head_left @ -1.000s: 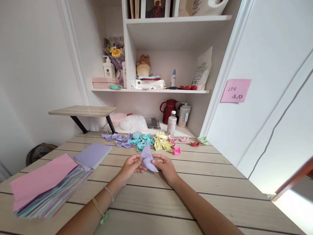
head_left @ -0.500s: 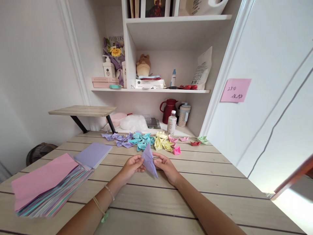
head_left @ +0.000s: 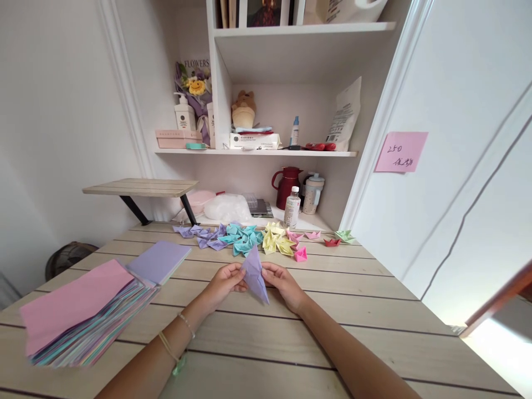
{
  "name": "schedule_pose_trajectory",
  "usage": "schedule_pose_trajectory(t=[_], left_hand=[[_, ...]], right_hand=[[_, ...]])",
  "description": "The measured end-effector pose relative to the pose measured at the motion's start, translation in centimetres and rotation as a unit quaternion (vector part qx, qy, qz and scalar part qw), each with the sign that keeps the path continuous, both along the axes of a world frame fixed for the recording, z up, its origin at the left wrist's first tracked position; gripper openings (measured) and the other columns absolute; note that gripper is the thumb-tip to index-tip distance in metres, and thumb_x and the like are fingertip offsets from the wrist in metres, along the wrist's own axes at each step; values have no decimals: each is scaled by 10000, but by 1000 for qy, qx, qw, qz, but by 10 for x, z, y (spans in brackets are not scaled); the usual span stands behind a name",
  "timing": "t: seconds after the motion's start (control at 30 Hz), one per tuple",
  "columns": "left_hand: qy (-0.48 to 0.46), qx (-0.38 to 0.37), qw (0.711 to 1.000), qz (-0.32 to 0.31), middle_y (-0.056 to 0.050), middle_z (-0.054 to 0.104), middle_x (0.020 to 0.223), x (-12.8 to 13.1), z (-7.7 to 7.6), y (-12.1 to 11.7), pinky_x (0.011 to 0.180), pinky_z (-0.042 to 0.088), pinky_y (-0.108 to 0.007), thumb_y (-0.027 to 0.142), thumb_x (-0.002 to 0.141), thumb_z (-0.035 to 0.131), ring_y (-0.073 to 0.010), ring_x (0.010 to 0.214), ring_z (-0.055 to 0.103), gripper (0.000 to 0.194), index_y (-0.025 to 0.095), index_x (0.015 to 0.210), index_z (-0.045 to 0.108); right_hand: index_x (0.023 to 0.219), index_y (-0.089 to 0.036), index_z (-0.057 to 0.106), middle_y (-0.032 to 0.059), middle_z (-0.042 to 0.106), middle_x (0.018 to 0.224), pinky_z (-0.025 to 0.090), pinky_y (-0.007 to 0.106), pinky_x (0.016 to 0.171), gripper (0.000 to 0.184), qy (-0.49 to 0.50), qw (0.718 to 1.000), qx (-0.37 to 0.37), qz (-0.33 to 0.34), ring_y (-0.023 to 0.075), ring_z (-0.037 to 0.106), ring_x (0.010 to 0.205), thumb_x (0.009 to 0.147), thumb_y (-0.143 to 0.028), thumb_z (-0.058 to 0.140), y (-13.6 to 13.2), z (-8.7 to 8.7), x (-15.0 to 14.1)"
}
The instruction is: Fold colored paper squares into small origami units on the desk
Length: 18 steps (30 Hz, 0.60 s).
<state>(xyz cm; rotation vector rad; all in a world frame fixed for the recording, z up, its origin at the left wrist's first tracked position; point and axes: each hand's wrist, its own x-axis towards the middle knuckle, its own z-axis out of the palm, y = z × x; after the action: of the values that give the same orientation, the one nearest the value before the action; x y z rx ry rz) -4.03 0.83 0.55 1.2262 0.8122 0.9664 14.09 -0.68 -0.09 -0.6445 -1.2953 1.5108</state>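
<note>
A folded piece of purple paper [head_left: 255, 275], pointed at top and bottom, is held up between both hands over the table. My left hand [head_left: 226, 284] pinches its left edge, thumb in front. At its right edge, my right hand [head_left: 283, 285] grips it with thumb and fingers. Just behind the held paper lie folded paper boats: purple ones [head_left: 211, 238], blue ones [head_left: 243, 239], yellow ones [head_left: 275, 241], and a bright pink one [head_left: 300, 254]. A red boat [head_left: 331, 243] and a green one [head_left: 344, 236] sit farther right.
On the left, a fanned stack of coloured paper [head_left: 78, 310] lies beside a purple paper pad [head_left: 160, 260]. A small raised shelf [head_left: 141, 187] stands at the back left. Behind the boats are a clear bottle [head_left: 292, 209], a red jug [head_left: 286, 187] and a tumbler [head_left: 313, 194].
The purple paper has been turned between my hands, its lower tip now reaching farther down. Both hands stay in nearly the same place.
</note>
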Motion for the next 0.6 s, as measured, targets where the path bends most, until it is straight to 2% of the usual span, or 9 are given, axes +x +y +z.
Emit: schedule_pose_trajectory(t=[0.2, 0.33, 0.47, 0.6], left_hand=[[12, 5, 999, 33, -27, 648, 603, 3, -5, 2, 526, 472, -217, 414, 620, 708, -105, 483, 583, 372, 127, 835, 608], [13, -5, 997, 74, -40, 671, 651, 4, -5, 2, 568, 504, -258, 391, 581, 740, -132, 527, 617, 435, 132, 899, 596], [15, -27, 999, 43, -78, 696, 752, 4, -2, 0, 675, 517, -321, 376, 605, 728, -187, 669, 663, 453, 132, 962, 592], [36, -29, 999, -1, -91, 700, 783, 6, -1, -3, 700, 509, -328, 394, 624, 708, -203, 713, 667, 490, 129, 1020, 594]], right_hand=[[876, -168, 644, 2, 641, 661, 423, 245, 597, 326, -20, 997, 2, -77, 114, 547, 562, 618, -355, 713, 6, -11, -4], [796, -169, 620, -27, 589, 567, 392, 224, 527, 253, -38, 993, 17, -111, 98, 496, 498, 590, -281, 715, 7, -15, -4], [729, -171, 583, -36, 551, 505, 352, 218, 466, 185, -69, 982, 22, -176, 99, 462, 453, 606, -274, 676, 7, -17, -3], [775, -183, 596, -45, 547, 531, 360, 220, 462, 182, -107, 971, 51, -208, 104, 461, 458, 600, -200, 643, 7, -16, -4]])
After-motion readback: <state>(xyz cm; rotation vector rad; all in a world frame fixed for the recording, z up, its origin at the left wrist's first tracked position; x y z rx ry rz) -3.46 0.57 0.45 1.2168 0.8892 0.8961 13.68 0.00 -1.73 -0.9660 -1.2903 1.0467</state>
